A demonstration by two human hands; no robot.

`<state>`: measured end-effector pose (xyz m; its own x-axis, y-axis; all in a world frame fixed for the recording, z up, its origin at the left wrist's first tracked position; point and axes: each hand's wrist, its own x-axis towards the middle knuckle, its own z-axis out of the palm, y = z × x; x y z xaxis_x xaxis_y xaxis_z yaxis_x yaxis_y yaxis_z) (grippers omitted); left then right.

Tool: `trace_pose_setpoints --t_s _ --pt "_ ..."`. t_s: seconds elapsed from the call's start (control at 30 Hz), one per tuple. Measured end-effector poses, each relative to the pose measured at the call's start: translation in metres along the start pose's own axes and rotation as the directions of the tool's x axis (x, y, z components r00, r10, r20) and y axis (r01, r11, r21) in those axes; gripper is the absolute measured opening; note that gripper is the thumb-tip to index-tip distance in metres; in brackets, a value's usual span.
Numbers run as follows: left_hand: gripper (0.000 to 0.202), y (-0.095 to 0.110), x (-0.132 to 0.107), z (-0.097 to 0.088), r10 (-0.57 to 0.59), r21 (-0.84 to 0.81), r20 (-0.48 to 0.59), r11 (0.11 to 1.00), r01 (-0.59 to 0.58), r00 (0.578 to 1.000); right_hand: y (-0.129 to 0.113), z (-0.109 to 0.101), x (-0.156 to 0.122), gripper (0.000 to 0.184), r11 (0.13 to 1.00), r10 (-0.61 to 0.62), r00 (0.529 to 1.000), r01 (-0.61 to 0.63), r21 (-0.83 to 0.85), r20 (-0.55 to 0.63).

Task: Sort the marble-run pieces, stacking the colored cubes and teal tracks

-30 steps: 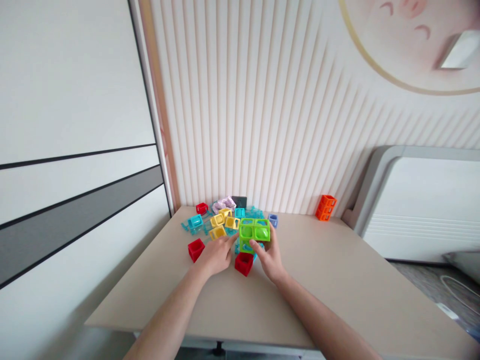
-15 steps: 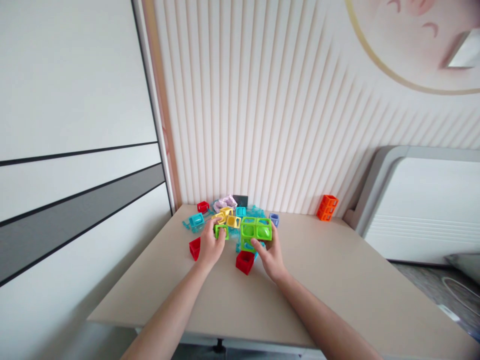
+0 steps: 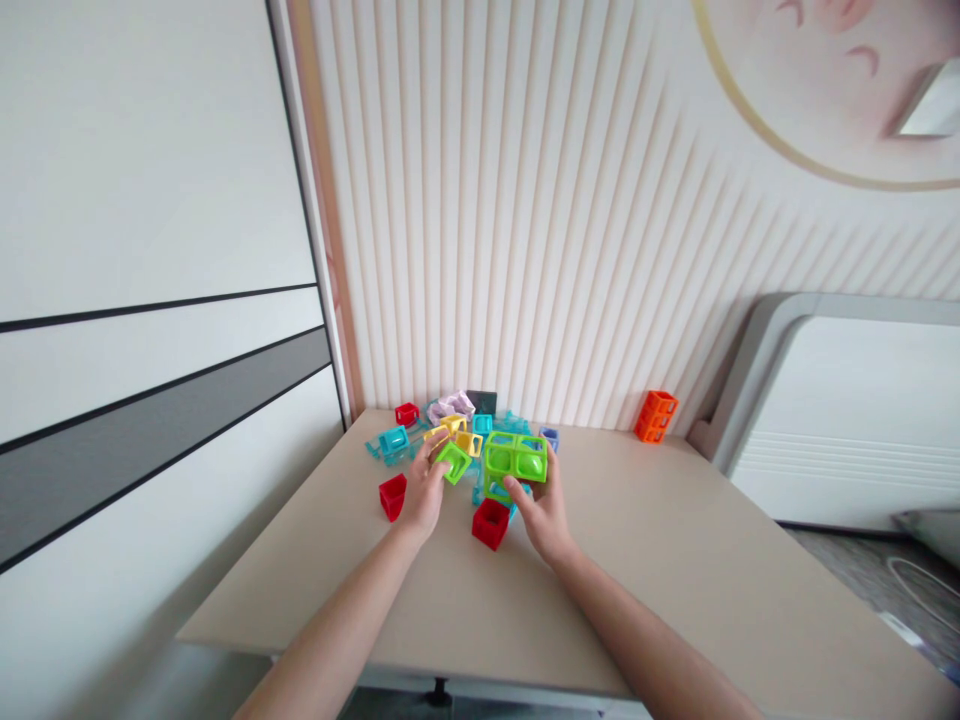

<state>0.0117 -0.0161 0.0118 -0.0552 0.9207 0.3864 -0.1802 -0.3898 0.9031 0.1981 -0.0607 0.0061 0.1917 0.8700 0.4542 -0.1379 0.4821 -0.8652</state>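
Observation:
My left hand [image 3: 425, 488] is closed on a single green block [image 3: 454, 463], held tilted between thumb and fingers. In my right hand [image 3: 545, 510] is a joined piece made of several green blocks [image 3: 515, 457], gripped at its right side with the thumb in front. A small gap separates the two green pieces. A red block [image 3: 490, 523] lies on the table just below the joined piece, and another red block [image 3: 392, 496] is left of my left hand. Yellow blocks [image 3: 470, 444] sit behind the hands, partly covered.
Toward the wall lie turquoise pieces [image 3: 393, 441], a red block [image 3: 406, 414], a crumpled lilac item [image 3: 451, 404], a dark box [image 3: 482, 402] and a blue-violet block [image 3: 550, 438]. An orange block stack [image 3: 656, 416] stands at the back right of the table [image 3: 637, 570].
My left hand has turned the single green block, so it now tilts and shows more of its face. The joined green piece has shifted slightly right.

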Motion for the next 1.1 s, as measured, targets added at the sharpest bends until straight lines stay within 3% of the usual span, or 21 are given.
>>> trace_pose_setpoints --t_s 0.1,0.27,0.47,0.63,0.77,1.1 --pt "0.047 0.008 -0.003 0.005 -0.046 -0.211 0.029 0.976 0.051 0.999 -0.001 0.001 0.000 0.092 1.000 0.000 1.000 0.001 0.016 -0.017" --pt "0.045 0.015 -0.006 0.009 -0.082 -0.267 0.099 0.958 0.106 0.992 -0.003 0.003 0.002 0.095 0.999 -0.025 0.999 0.026 0.025 -0.044" --pt "0.067 0.018 -0.011 0.008 -0.138 -0.255 0.208 0.948 0.190 0.968 -0.004 0.004 0.003 0.095 0.999 -0.014 0.997 0.016 0.039 -0.071" --pt "0.067 0.026 -0.017 0.011 -0.165 -0.095 0.396 0.971 0.219 0.903 -0.008 0.005 0.005 0.094 0.998 -0.024 0.995 0.030 0.053 -0.101" --pt "0.066 0.022 -0.021 0.010 -0.182 -0.080 0.500 0.964 0.254 0.847 -0.010 0.006 0.004 0.097 0.997 -0.046 0.993 0.053 0.055 -0.109" --pt "0.065 0.010 -0.024 0.011 -0.175 -0.127 0.511 0.953 0.275 0.842 -0.007 0.006 0.001 0.090 0.998 -0.064 0.992 0.064 -0.007 -0.105"
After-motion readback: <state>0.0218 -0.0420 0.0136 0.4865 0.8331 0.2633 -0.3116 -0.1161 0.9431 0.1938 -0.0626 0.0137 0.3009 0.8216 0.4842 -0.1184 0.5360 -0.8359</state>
